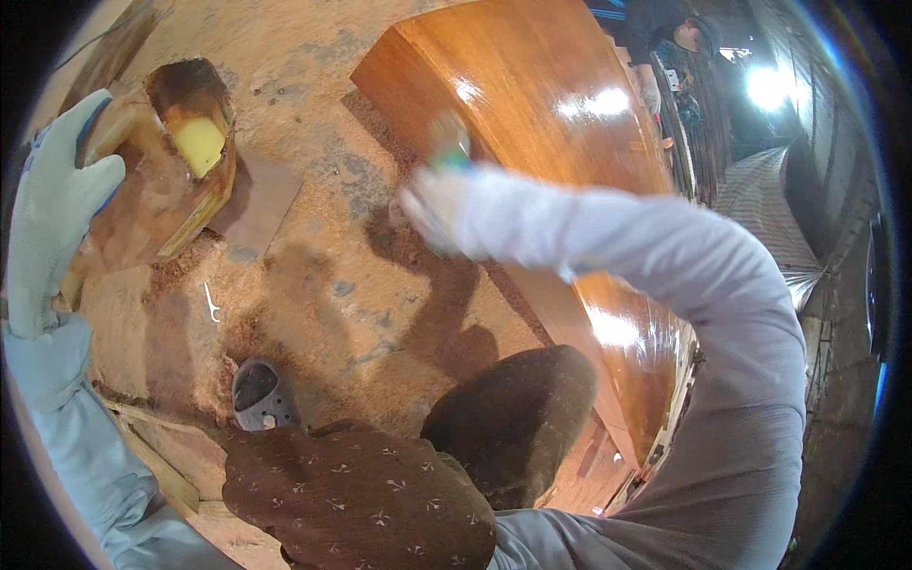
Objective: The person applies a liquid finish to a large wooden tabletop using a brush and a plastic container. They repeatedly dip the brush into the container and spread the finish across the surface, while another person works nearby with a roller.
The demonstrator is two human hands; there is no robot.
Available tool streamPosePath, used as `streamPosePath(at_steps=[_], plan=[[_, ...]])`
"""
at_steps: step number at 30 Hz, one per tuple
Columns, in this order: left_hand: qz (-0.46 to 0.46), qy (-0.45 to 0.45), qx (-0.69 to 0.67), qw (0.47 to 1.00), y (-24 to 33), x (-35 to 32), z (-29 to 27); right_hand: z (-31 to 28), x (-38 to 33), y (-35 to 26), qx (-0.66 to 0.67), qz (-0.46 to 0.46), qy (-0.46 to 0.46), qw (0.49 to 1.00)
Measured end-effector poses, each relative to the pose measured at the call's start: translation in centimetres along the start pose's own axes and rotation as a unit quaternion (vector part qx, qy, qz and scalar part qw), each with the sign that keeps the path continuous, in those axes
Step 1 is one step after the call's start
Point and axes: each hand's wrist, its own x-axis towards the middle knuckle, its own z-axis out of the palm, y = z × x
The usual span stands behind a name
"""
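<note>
My right hand (pixel 429 207), in a pale glove and blurred by motion, is shut on a small tool with a green band (pixel 448 144). It holds the tool against the near edge of a long glossy varnished wooden panel (pixel 532 85). My left hand (pixel 57 199), also gloved, is raised at the far left with its fingers stretched up and nothing in it. Just right of that hand lies a cut-open brown container (pixel 195 114) with a yellow sponge-like block (pixel 201 144) inside.
The floor (pixel 323 285) is covered in sawdust and stains. My knees and a grey shoe (pixel 261 394) fill the lower middle. A brown flat sheet (pixel 264 199) lies by the container. Another person (pixel 676 38) works at the panel's far end, near striped cloth (pixel 765 204).
</note>
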Motion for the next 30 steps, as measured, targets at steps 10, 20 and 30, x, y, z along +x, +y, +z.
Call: streamPosePath(at_steps=[10, 20, 30], plan=[[-0.021, -0.029, -0.025, 0.999, 1.0, 0.2, -0.2, -1.7, 0.9, 5.5, 0.237, 0.164, -0.046, 0.956], [0.046, 0.006, 0.000, 0.999, 0.6, 0.1, -1.8, 1.3, -9.4, -10.1, 0.360, 0.141, -0.217, 0.896], [0.025, -0.004, -0.116, 0.993, 2.3, 0.4, 1.5, -4.1, 4.2, 13.4, 0.178, 0.234, 0.021, 0.956]])
